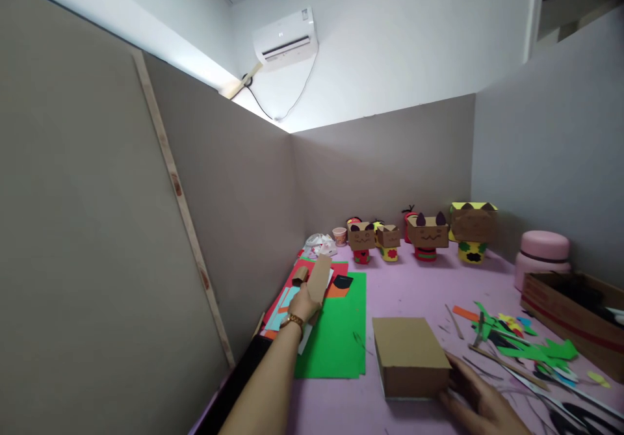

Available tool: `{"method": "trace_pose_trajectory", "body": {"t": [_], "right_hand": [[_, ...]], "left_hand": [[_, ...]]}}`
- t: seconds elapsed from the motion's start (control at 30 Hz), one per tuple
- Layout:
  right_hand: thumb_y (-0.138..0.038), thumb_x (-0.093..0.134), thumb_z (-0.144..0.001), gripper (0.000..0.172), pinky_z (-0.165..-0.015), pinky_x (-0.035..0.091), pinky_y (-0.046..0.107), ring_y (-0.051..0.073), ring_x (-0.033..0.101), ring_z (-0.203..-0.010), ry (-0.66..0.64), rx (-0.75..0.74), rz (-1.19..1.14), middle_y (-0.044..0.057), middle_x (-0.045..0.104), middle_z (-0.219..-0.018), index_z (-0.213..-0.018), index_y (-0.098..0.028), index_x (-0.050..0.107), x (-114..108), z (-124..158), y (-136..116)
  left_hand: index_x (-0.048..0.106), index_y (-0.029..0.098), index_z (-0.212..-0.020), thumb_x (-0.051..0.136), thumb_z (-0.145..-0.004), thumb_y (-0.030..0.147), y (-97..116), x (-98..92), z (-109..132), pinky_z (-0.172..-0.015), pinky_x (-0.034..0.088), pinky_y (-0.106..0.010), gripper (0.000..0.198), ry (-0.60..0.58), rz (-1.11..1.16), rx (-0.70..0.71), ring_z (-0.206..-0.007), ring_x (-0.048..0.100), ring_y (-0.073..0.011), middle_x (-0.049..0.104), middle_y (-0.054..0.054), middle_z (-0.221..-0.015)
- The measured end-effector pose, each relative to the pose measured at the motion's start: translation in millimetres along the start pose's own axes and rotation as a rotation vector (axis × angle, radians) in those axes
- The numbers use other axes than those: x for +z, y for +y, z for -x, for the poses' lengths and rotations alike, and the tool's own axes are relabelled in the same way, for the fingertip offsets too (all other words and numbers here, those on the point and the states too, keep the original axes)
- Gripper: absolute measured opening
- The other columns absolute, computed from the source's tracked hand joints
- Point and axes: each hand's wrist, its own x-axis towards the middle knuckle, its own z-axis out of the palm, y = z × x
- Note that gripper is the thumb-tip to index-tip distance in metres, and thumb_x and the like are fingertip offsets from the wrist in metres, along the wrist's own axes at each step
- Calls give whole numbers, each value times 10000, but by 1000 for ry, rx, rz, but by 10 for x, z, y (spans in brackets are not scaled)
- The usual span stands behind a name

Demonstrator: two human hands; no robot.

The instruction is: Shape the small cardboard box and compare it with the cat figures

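Stretched forward over a pile of coloured sheets, my left hand (pixel 303 305) has its fingers closed on a long flat cardboard strip (pixel 320 279). A short folded cardboard piece (pixel 300 276) lies just beyond that hand. Closer to me, a square brown cardboard box (pixel 412 344) sits on the purple table (pixel 404 295). My right hand (pixel 480 396) touches the box's right side near the front corner, its fingers apart and curved. Some fingertips are hidden behind the box edge. Green sheets (pixel 336 337) lie between the strip and the box.
Cardboard cat-faced figures on decorated cups (pixel 425 237) line the back. On the right are paper scraps (pixel 526 341), scissors (pixel 550 393), a pink container (pixel 543 256) and an open carton (pixel 575 321). A grey partition (pixel 234 194) borders the left side.
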Motion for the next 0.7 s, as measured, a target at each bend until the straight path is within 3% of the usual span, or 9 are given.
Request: {"method": "trace_pose_trajectory", "body": {"t": [0.07,0.13,0.2,0.23,0.3,0.33,0.47,0.63,0.7], "right_hand": [[-398,629,-789,587,-1008,443,386,306,521,-1232,-1,7,-26,182,534,-1364,-1302,-147,492,1,8,-13],[-381,617,-810,592,-1025,423,389,288,505,-1248,-10,13,-43,188,505,-1390,-1325,-142,448,10,11,-42],[-381,614,-819,606,-1033,413,386,278,489,-1262,-14,22,-48,189,484,-1408,-1339,-138,421,24,9,-72],[-386,616,-821,617,-1032,414,386,277,487,-1265,-15,28,-46,191,477,-1413,-1345,-135,411,31,9,-83],[-398,624,-818,649,-1026,420,395,287,491,-1259,-6,42,-42,206,452,-1427,-1357,-124,389,50,12,-99],[-406,626,-815,671,-1026,420,405,296,490,-1259,2,47,-40,216,434,-1437,-1366,-118,373,61,17,-105],[-457,601,-819,763,-1064,372,435,315,400,-1325,25,45,-36,216,350,-1488,-1422,-122,275,104,61,-141],[-568,546,-818,759,-1157,138,408,281,205,-1413,145,102,93,127,342,-1513,-1417,-154,333,78,113,-151],[-582,532,-822,750,-1156,139,406,274,188,-1417,184,119,105,112,356,-1509,-1418,-167,346,51,112,-108]], "left_hand": [[547,178,-1192,617,-840,283,45,39,-2,-912,479,-502,374,15,-4,7,-1068,593,-248,597,-86,-1215],[510,192,-1252,626,-829,264,114,86,92,-1032,346,-586,444,75,24,56,-1266,442,-310,469,-104,-1392],[407,205,-1353,586,-851,265,202,156,301,-1110,196,-603,536,122,109,141,-1402,227,-335,274,-107,-1534],[358,179,-1385,540,-878,280,247,205,445,-1132,159,-576,547,110,170,180,-1423,183,-315,248,-121,-1549],[294,124,-1426,391,-932,396,331,330,779,-1176,146,-399,573,17,318,255,-1437,188,-208,281,-131,-1548],[271,104,-1440,338,-934,440,369,402,950,-1176,157,-365,611,-43,388,249,-1440,191,-193,268,-137,-1557],[92,59,-1483,229,-917,534,504,680,1449,-1179,120,-344,752,-249,602,206,-1462,73,-176,88,-122,-1601],[126,38,-1477,199,-917,552,655,824,1584,-1162,143,-266,763,-339,694,303,-1448,141,-126,166,-110,-1587],[154,61,-1477,226,-913,563,668,828,1573,-1163,139,-252,758,-328,656,338,-1445,157,-118,191,-92,-1583]]}}
